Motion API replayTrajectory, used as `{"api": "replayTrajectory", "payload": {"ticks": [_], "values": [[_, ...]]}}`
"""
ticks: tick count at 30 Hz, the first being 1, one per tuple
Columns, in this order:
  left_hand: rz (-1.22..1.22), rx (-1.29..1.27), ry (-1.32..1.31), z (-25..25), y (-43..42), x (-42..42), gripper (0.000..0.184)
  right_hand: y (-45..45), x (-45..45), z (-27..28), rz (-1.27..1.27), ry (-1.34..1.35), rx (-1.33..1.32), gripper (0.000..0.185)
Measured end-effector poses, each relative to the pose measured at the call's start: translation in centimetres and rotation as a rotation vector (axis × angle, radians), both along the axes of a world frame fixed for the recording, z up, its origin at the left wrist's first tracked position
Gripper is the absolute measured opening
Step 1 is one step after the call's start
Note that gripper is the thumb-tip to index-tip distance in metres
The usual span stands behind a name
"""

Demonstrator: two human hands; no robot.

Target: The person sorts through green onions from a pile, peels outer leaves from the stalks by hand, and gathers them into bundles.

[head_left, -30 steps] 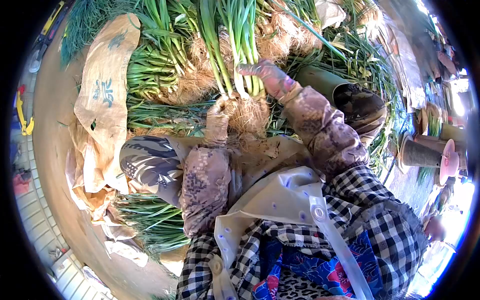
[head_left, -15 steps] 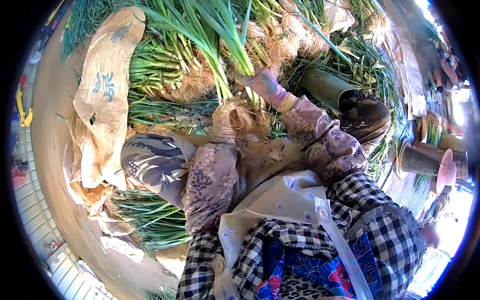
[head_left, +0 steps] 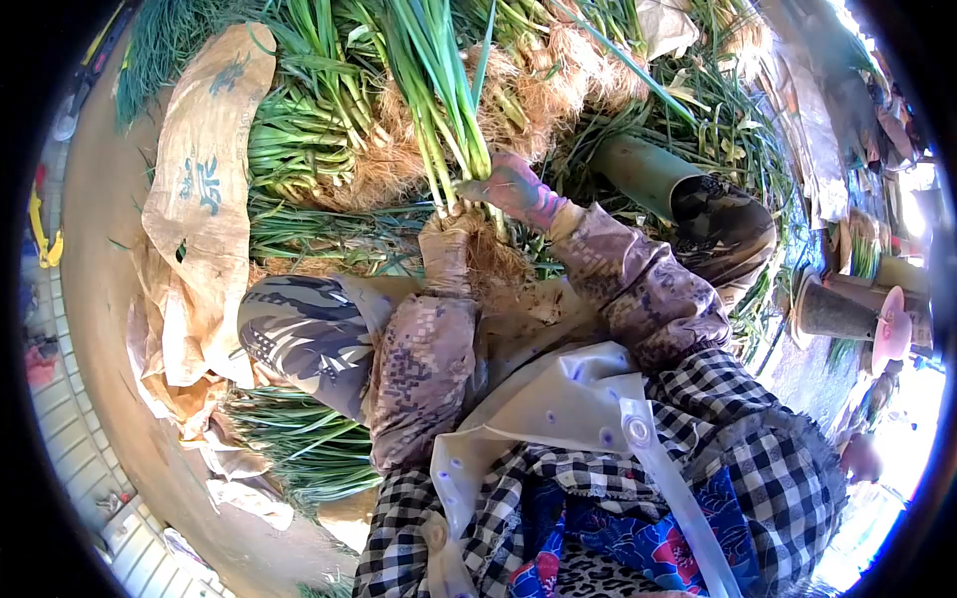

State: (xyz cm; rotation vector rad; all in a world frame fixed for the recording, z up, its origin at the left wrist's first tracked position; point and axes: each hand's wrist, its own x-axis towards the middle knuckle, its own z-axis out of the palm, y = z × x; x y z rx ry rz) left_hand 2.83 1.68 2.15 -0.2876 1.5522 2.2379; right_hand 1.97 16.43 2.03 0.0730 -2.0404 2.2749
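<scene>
Long green onions stand between my two hands, leaves pointing away from me and stems converging low. My left hand, in a tan covering, is closed around the lower ends of the left-hand stems. Close beside it, my right hand, in a grey-and-pink glove, grips the right-hand stems. Brown stringy roots hang below my hands, over the apron on my lap. My fingers are partly hidden by the stems and by each other.
Piled green onions with matted roots lie just ahead. A tan printed sack is at left, with more green leaves near my left knee. A green boot stands at right, and a pink-rimmed stool-like object farther right.
My right hand has moved down and slightly left, nearer my left hand. The two groups of stems, which were spread apart, now stand close together.
</scene>
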Motion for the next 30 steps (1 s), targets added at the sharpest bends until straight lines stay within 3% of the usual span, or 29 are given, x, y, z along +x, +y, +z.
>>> {"api": "replayTrajectory", "payload": {"ticks": [2, 3, 4, 6, 8, 9, 10, 12, 13, 14, 15, 16, 18, 22, 23, 28, 30], "values": [[0.107, -0.283, 0.027, -1.0, -0.1, -0.7, 0.017, -0.5, 0.3, 1.6, -0.141, 0.017, 0.045, 0.024], [0.043, -0.217, 0.137, -0.6, -0.7, -1.3, 0.026, 1.1, 0.0, -0.2, -0.142, -0.142, 0.292, 0.02], [0.087, 0.116, -0.057, 1.7, -0.8, -1.3, 0.029, 2.5, -0.6, -3.3, -0.234, -0.258, 0.316, 0.024], [0.186, 0.539, -0.121, 1.4, -1.9, -2.7, 0.029, 6.0, -1.1, -3.5, -0.318, -0.41, 0.232, 0.026], [0.088, 0.562, -0.165, 2.5, -3.6, -3.1, 0.027, 9.0, -1.3, -3.9, -0.015, -0.188, -0.612, 0.032], [0.062, 0.538, -0.151, 2.4, -3.4, -3.1, 0.029, 9.9, -0.9, -3.8, 0.168, -0.028, -0.666, 0.038], [-0.023, 0.575, -0.119, 2.2, -2.7, -3.2, 0.033, 9.3, -0.5, -1.4, 0.168, -0.09, -0.526, 0.042], [0.012, 0.523, -0.239, 5.9, -0.7, -1.4, 0.041, 7.0, -0.5, 3.5, 0.106, -0.344, 0.016, 0.046], [-0.354, 1.11, -0.382, -1.5, -2.1, -2.9, 0.05, 6.1, -0.5, 4.4, 0.125, -0.421, -0.125, 0.047], [-0.249, 0.539, -0.258, 1.4, -1.4, -1.4, 0.044, 5.3, -0.4, 5.1, 0.146, -0.497, -0.27, 0.049], [-0.239, 0.375, -0.236, 1.9, -1.0, -0.6, 0.042, 4.3, -0.2, 6.3, 0.085, -0.542, -0.25, 0.05], [-0.244, 0.358, -0.217, 1.5, -0.7, -0.3, 0.04, 3.6, -0.1, 7.0, -0.017, -0.512, -0.027, 0.045], [-0.249, 0.352, -0.175, 1.2, -0.4, -0.1, 0.037, 3.3, -1.0, 4.3, 0.094, -0.317, -0.056, 0.043], [-0.22, 0.292, -0.126, 0.9, 0.2, -0.4, 0.03, 3.5, -0.6, 3.3, 0.153, -0.266, 0.038, 0.035], [-0.204, 0.271, -0.107, 0.9, -0.1, -0.1, 0.028, 3.7, -0.6, 1.8, 0.165, -0.181, -0.075, 0.029], [-0.113, 0.091, -0.044, -0.4, -0.3, -0.4, 0.02, 4.1, -1.5, -2.6, -0.276, -0.33, 0.543, 0.022], [-0.059, 0.048, -0.044, -1.0, -0.4, -0.8, 0.017, 5.2, -2.5, -2.7, -0.509, -0.623, 0.561, 0.023]]}}
